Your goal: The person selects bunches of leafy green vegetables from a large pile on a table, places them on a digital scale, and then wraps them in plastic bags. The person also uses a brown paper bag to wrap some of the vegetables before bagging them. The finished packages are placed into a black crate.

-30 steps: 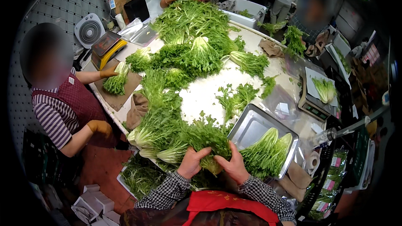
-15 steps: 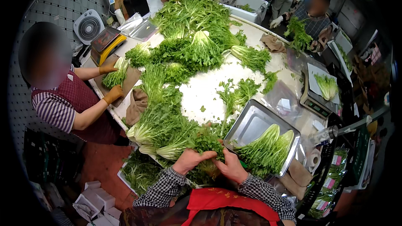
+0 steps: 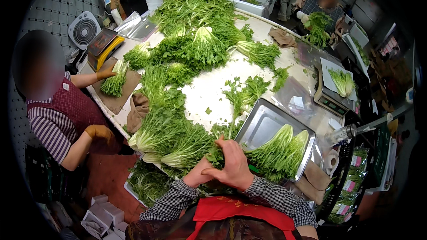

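In front of my red apron, my left hand (image 3: 198, 174) is closed around a bunch of frilly leafy greens (image 3: 216, 156); its fingertips are hidden behind the leaves and my other hand. Over it, my right hand (image 3: 233, 165) curves with thumb and fingers apart and nothing visible between them. Beside it on the right, a tilted metal tray (image 3: 262, 122) holds pale-stemmed heads of greens (image 3: 282, 155). Left of my hands, more heads of greens (image 3: 184, 144) lie with their white stems toward the table's near left edge.
A large heap of greens (image 3: 195, 11) covers the far part of the white table (image 3: 209, 93). Scales stand left (image 3: 104, 49) and right (image 3: 331, 89), the right one bearing greens. A co-worker in a maroon apron (image 3: 66, 106) handles greens at the left; others stand beyond the table.
My right hand has come off the bunch and moved left and up, across my left hand. The left co-worker's nearer gloved hand has drawn back from the greens. The view has shifted slightly.
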`<state>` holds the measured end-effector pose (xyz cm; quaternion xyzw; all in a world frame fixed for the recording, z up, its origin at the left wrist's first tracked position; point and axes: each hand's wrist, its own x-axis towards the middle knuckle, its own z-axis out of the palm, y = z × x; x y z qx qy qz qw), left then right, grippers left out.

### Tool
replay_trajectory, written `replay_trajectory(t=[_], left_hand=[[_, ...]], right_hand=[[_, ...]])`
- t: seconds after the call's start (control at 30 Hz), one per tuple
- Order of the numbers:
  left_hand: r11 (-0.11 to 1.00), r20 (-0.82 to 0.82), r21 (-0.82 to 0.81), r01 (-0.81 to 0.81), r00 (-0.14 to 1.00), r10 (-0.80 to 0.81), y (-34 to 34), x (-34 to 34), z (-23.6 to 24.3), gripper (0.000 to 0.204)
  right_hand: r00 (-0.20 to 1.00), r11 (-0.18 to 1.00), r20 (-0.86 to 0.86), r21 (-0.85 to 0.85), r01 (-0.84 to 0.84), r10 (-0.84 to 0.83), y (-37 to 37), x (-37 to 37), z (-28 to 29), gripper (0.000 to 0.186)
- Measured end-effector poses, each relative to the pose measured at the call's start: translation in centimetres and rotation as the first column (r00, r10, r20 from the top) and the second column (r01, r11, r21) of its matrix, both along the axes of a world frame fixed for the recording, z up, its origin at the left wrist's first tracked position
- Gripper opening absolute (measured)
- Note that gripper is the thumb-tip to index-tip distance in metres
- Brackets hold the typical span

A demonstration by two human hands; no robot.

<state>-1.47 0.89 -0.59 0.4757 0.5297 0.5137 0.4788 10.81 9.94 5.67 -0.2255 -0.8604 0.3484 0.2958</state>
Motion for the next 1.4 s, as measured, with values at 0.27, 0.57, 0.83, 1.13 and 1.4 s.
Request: replay_trajectory(t=[0.27,0.57,0.83,1.13,1.4], left_hand=[[0.942,-0.263,-0.318,0.107,0.945,-0.196,-0.9,0.6,-0.5,0.022],[0.950,-0.302,-0.136,0.282,0.901,-0.311,-2.5,-2.7,2.3,0.022],[0.844,0.659,-0.448,-0.296,0.529,0.535,-2.1,-5.6,1.5,0.030],[0.833,0.821,-0.463,-0.304,0.208,0.532,-0.3,-4.9,0.5,0.035],[0.722,0.595,-0.111,-0.683,0.537,0.599,0.4,-3.6,2.7,0.057]], right_hand=[[0.996,0.999,0.091,0.042,0.005,-0.009,-0.5,-0.4,-1.8,0.030],[1.000,0.497,0.011,-0.868,0.002,0.015,2.0,0.2,-1.9,0.036],[0.992,0.909,-0.070,-0.411,0.063,-0.101,1.7,2.2,2.9,0.049],[0.998,0.750,0.037,-0.658,0.068,-0.058,-2.0,6.4,-2.0,0.057],[0.987,0.110,-0.141,-0.985,-0.132,-0.078,-0.3,4.8,-2.9,0.035]])
